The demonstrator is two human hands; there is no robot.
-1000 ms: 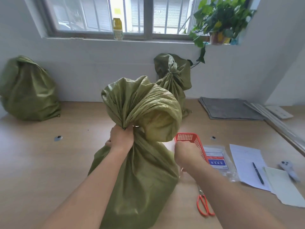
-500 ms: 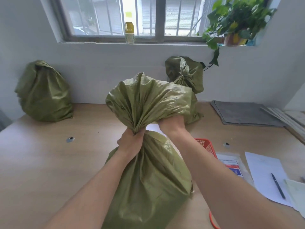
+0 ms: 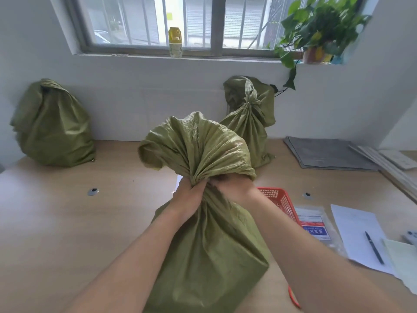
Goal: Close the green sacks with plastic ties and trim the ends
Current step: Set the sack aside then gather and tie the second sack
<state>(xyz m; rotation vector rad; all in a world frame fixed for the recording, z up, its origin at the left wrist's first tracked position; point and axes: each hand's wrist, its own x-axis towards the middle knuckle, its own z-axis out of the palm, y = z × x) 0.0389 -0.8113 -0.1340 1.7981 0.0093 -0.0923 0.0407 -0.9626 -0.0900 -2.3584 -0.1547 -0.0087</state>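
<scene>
**Both hands bunch the neck of the front sack**

The front sack [image 3: 209,251] stands on the table [image 3: 56,233], nearest the camera, its lower part cut off by the frame's bottom edge. Its gathered neck is gripped from both sides: the left hand [image 3: 188,196] wraps it with fingers curled tight, and the right hand [image 3: 234,188] clutches it from the other side, its fingers mostly hidden under the loose cloth that fans out above the grip. No tie can be made out at the neck; the hands cover that spot.

What the sack holds is hidden by the cloth.

Just right of the right wrist sits a red basket [image 3: 281,203], partly behind the forearm; its contents cannot be seen. A clear packet [image 3: 316,227] with a blue label lies beside it. Low by the right forearm, a sliver of orange handle [image 3: 293,298] shows, the rest hidden.

Further right lie paper [image 3: 358,236] with a pen [image 3: 374,247] on it.

At the wall stand a tied sack [image 3: 250,123] behind the front one, and a left sack [image 3: 53,125] well apart. A grey folded pile [image 3: 327,154] lies at the right rear. On the sill are a bottle [image 3: 175,41] and a plant [image 3: 316,32].
</scene>
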